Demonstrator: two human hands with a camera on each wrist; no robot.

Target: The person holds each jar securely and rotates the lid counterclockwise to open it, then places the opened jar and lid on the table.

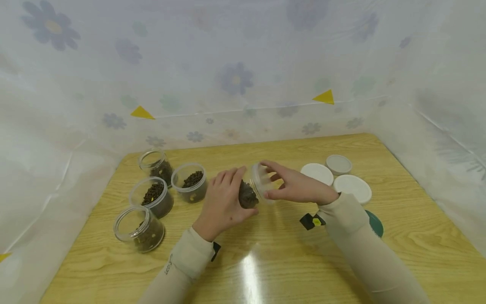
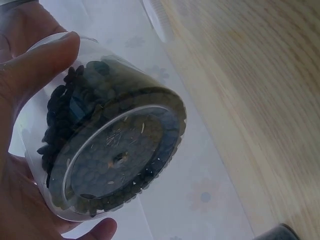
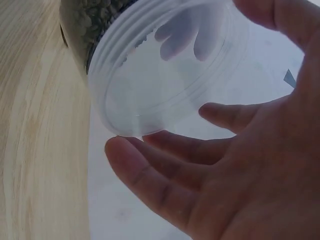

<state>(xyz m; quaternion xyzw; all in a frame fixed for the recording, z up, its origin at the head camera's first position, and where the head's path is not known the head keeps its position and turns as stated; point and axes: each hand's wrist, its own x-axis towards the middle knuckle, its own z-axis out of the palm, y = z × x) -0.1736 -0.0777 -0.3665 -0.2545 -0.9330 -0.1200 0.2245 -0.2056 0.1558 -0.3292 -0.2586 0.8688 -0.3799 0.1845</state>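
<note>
My left hand (image 1: 224,202) grips a clear plastic jar (image 1: 248,197) from the side, thumb and fingers spread round its wall. The jar is tilted well over, its base towards the left wrist camera and its top towards my right hand. Dark seed-like pieces (image 2: 62,107) lie in its lower part. A translucent ridged lid (image 3: 165,95) covers the jar's mouth. My right hand (image 1: 296,183) spans this lid, with fingertips and thumb at opposite sides of its rim. Through the lid, my left fingers show faintly in the right wrist view.
Several uncovered clear jars with dark pellets stand on the left, the nearest jar (image 1: 148,236) at the front. To the right lie white lids (image 1: 352,189) and a green lid (image 1: 376,223), partly behind my right sleeve. A flowered sheet (image 1: 235,80) hangs behind the wooden table (image 1: 296,270).
</note>
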